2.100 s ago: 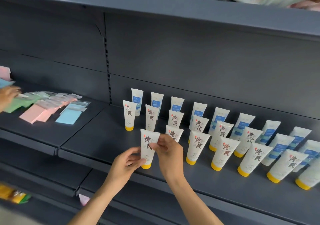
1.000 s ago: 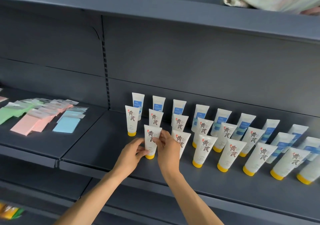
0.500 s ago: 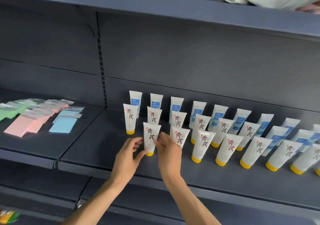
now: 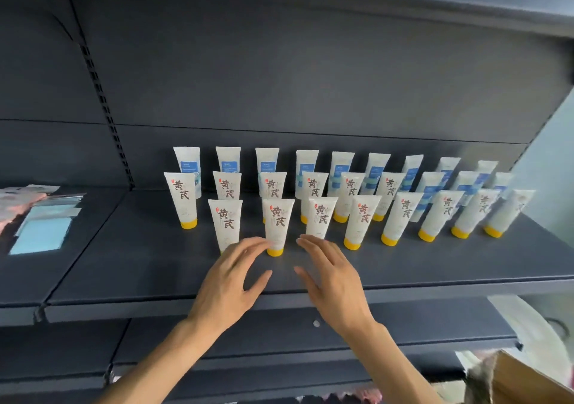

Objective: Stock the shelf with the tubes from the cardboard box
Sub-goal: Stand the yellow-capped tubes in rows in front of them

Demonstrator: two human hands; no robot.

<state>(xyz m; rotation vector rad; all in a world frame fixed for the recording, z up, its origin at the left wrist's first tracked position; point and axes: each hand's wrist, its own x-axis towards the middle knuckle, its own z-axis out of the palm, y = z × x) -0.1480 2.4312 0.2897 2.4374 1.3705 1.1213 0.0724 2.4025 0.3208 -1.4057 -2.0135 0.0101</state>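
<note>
Bare left hand (image 4: 228, 282) & right hand (image 4: 334, 282): both open, fingers spread, flanking front-row tube (image 4: 277, 227), holding nothing. Tube upright on dark shelf (image 4: 139, 267), long axis vertical, yellow cap down, crimp up. Cardboard box (image 4: 525, 382) lower right.

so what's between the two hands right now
In the head view, one yellow-capped tube stands on the shelf between the left hand and right hand; nearer the wrists, bare shelf.

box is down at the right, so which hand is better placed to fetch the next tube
Right hand, probably. The cardboard box sits low on its side, and both hands are open and empty either side of the front yellow-capped tube; the left hand would have to cross over.
</note>
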